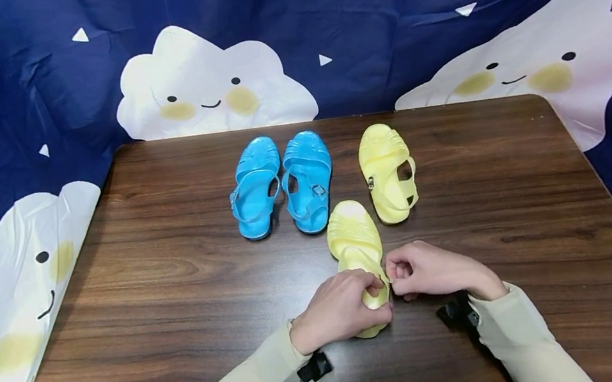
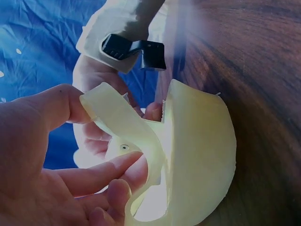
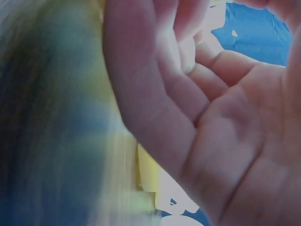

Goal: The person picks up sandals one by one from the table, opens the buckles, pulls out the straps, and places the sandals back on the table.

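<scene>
A yellow sandal lies near the middle of the table, toe pointing away from me. My left hand is over its heel end and holds the back strap, which loops up between thumb and fingers in the left wrist view. At the sandal's right side, my right hand has curled fingers and pinches the strap's side part; the fingertips are partly hidden. A small round metal stud shows near the strap. The palm and bent fingers fill much of the right wrist view.
A second yellow sandal stands just beyond, to the right. Two blue sandals, a left one and a right one, sit side by side farther back. The brown wooden table meets a dark blue cloud-print curtain.
</scene>
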Demonstrator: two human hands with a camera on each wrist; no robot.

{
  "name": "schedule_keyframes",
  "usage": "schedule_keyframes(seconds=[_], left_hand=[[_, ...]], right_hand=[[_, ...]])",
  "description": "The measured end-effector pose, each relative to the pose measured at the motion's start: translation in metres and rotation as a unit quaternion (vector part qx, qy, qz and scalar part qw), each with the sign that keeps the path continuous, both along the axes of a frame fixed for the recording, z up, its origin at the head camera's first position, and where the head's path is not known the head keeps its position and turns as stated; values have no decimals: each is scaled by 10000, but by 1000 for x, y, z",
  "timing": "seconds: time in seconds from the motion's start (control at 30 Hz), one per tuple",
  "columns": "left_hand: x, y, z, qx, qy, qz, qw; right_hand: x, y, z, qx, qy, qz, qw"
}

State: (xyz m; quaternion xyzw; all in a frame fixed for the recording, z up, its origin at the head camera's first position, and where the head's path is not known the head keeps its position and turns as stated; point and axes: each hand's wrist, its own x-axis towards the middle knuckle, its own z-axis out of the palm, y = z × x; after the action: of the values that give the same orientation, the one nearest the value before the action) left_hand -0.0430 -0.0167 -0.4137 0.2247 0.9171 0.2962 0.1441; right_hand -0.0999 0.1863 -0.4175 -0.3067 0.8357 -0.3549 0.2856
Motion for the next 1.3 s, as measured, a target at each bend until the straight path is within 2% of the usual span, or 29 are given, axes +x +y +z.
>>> schedule_keyframes(seconds=[0.23, 0.5, 0.83, 1.03, 1.3], left_hand=[[-7, -5, 0, 511, -605, 158, 9967], [-14, -11, -2, 997, -876, 276, 9908], [-18, -12, -6, 1063, -896, 490, 9891], [-20, -9, -8, 1137, -765, 724, 9879], [-19, -6, -8, 1155, -683, 864, 9872]], right_hand=[[-2, 3, 2, -321, -40, -15, 9995], [-4, 4, -1, -693, 32, 173, 9974], [-5, 3, -3, -955, -152, 284, 9949], [-4, 2, -4, -1065, -103, 280, 9939], [-4, 1, -8, -1165, -195, 311, 9925]])
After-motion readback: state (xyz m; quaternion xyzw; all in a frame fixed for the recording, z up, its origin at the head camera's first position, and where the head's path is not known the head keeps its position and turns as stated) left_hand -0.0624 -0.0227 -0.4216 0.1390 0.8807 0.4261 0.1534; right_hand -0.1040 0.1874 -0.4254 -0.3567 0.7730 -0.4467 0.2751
